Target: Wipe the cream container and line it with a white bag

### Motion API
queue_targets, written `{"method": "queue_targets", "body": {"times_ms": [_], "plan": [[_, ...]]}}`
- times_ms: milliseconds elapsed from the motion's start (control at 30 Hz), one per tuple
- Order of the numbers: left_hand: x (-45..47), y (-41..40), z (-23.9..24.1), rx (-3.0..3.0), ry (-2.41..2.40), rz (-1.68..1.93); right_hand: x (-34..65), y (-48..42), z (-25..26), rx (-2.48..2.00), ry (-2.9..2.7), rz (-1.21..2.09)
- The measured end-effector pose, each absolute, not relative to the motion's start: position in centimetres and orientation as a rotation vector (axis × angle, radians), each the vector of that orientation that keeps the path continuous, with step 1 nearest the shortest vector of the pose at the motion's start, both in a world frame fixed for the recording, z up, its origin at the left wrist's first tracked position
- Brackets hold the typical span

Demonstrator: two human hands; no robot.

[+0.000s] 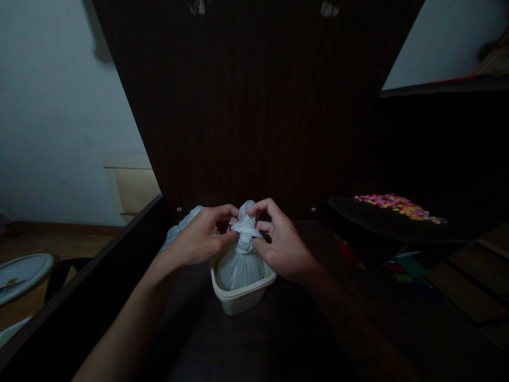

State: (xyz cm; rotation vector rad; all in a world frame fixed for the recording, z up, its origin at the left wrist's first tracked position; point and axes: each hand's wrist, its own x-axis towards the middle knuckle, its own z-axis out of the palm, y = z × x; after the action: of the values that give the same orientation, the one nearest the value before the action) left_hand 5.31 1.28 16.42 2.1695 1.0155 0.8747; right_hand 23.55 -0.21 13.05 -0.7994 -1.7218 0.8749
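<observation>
A white plastic bag (240, 268), full and knotted at the top, sits in a cream square tub (242, 301) on a dark wooden surface. My left hand (199, 236) pinches the knot from the left. My right hand (284, 244) grips the same knot from the right, fingers curled round the twisted neck. Both hands touch the bag just above the tub's rim. Behind my left hand lies a second pale plastic bag (181, 225), partly hidden.
A tall dark wooden panel (254, 106) stands right behind the tub. At the right, a dark shelf holds a scatter of small coloured pieces (400, 205). A dark rail (91, 286) runs along the left. A white plate (22, 270) lies on the floor at the far left.
</observation>
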Motion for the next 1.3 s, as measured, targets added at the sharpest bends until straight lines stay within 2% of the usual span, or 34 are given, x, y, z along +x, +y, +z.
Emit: {"method": "queue_targets", "body": {"times_ms": [100, 200, 567, 967, 1300], "plan": [[5.2, 1.4, 16.5, 2.236, 1.037, 0.834, 24.0, -0.1, 13.3, -0.895, -1.761, 0.627], [5.2, 1.3, 16.7, 2.260, 1.009, 0.803, 24.2, -0.2, 13.7, -0.900, -1.808, 0.529], [5.4, 1.1, 16.4, 2.246, 1.043, 1.042, 24.4, 0.0, 13.6, -1.007, -1.843, 0.708], [5.0, 1.1, 16.4, 2.536, 0.945, 0.995, 24.6, 0.2, 14.0, -1.118, -2.017, 0.706], [4.9, 1.6, 16.1, 2.553, 0.981, 0.980, 24.6, 0.9, 13.1, -0.918, -1.820, 0.805]]}}
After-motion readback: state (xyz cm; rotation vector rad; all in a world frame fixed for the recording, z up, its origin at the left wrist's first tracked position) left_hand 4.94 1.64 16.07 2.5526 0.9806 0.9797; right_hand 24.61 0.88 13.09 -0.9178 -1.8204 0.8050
